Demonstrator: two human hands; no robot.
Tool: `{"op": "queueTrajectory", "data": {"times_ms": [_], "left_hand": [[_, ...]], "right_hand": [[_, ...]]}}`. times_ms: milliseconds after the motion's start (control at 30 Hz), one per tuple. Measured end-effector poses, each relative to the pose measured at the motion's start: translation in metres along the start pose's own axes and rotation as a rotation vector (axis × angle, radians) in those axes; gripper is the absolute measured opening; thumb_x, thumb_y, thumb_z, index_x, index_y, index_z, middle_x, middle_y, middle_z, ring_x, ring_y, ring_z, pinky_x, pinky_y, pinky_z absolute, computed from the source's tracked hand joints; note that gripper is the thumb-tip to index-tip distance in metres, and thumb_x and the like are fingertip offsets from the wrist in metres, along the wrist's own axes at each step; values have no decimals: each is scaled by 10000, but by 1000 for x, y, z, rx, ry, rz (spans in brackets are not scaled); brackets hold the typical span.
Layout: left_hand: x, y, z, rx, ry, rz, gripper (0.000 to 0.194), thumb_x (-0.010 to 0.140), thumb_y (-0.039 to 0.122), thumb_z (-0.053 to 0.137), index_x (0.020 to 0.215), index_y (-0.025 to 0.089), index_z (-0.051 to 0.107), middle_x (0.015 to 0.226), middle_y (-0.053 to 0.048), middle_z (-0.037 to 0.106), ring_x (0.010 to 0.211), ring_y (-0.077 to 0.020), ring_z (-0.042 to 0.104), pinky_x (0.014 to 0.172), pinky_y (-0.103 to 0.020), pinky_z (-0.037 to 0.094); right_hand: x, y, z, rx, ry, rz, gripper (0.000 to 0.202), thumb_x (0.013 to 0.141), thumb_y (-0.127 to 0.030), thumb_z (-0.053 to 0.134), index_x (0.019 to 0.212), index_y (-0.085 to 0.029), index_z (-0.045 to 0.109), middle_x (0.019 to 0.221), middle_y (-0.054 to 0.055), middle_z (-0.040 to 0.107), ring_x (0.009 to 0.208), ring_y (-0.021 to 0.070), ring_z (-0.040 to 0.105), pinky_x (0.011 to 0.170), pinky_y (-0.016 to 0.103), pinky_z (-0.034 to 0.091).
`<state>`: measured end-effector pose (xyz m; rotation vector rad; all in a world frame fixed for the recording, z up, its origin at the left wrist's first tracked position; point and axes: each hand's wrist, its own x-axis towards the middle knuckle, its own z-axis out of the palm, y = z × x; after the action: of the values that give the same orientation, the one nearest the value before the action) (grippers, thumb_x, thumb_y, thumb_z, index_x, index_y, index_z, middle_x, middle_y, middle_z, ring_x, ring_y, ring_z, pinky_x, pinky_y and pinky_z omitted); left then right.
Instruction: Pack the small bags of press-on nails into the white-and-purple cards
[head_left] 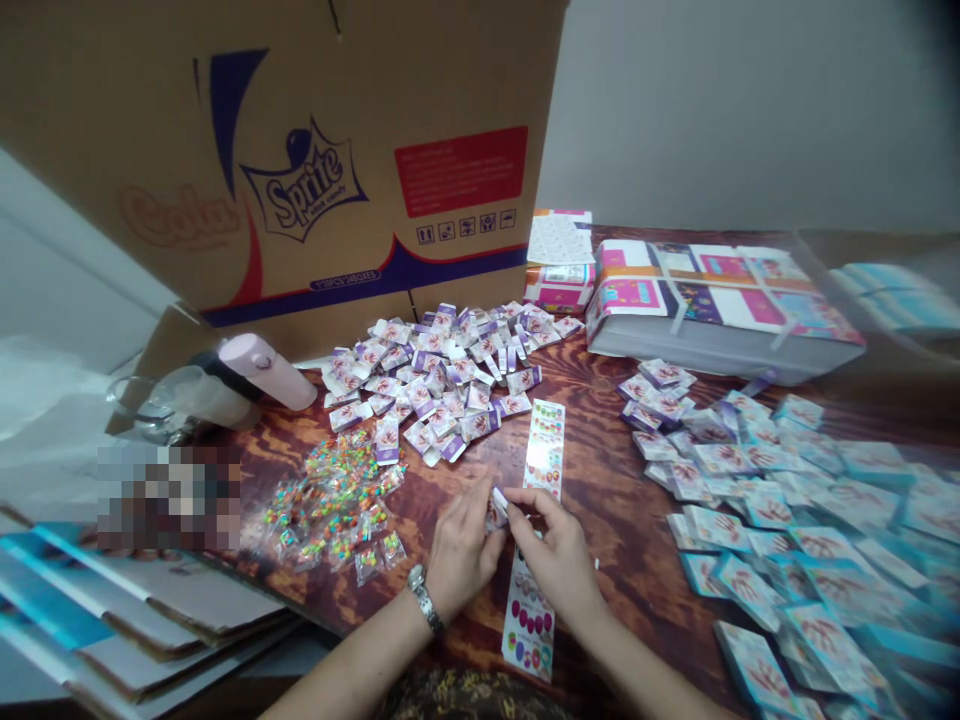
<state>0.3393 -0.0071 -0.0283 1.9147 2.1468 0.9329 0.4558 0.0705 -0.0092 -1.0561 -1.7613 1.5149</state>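
Observation:
Close together over the table's front middle, my left hand [463,545] and my right hand [551,545] both grip a small white and purple box [498,505]. Fingers of both hands cover much of it. A silver watch is on my left wrist. Beneath my hands lies a long sticker strip [534,625] printed with rows of colourful nail shapes. To the left spreads a heap of small clear packets [337,500] holding bright candy pieces. Behind it is a pile of small white and purple boxes [435,375].
A large cardboard carton [315,170] stands at the back left, with a pink bottle [266,372] before it. Strapped printed sheets [727,300] lie at the back right. Many light-blue boxes [772,530] cover the right side. Flat cardboard [142,600] is stacked at lower left.

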Motion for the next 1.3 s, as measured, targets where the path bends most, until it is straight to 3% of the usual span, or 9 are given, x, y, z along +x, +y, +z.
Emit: {"op": "queueTrajectory", "data": {"times_ms": [133,433,767,1033,1300], "left_hand": [[3,0,0,-42,-12,8,613,803,127,460,1372,126,232,1294,-144,469,1175,-229,457,956,-387,430],[7,-4,1,-160,-37,-56,591,801,176,514,1349,153,293,1261,-124,512,1134,-212,505,933,-365,456],[13,-5,-4,-278,-69,-113,534,789,225,559,1290,169,383,1190,-115,570,1074,-218,557,893,-360,478],[14,-7,-4,-183,-35,-66,495,788,159,501,1268,146,380,1174,-130,564,1090,-221,534,905,-386,469],[15,-9,-9,-99,-29,22,517,823,160,469,1315,118,315,1189,-151,543,1092,-225,517,912,-375,465]], "right_hand": [[7,2,-4,116,-29,49,223,795,-357,561,908,-174,623,869,60,663,807,200,609,751,325,490],[14,4,-11,53,-94,29,177,793,-292,549,890,-185,651,852,43,669,802,192,610,745,307,477],[23,-9,-19,-248,-158,-96,169,751,-171,495,826,-212,641,804,18,629,770,184,580,697,294,456],[29,-13,-16,-295,-193,-127,126,754,-164,498,761,-210,616,753,2,612,726,167,573,666,269,434],[38,-14,-15,-110,-276,-37,68,794,-250,534,805,-198,576,728,-12,607,666,139,566,622,248,453]]}}
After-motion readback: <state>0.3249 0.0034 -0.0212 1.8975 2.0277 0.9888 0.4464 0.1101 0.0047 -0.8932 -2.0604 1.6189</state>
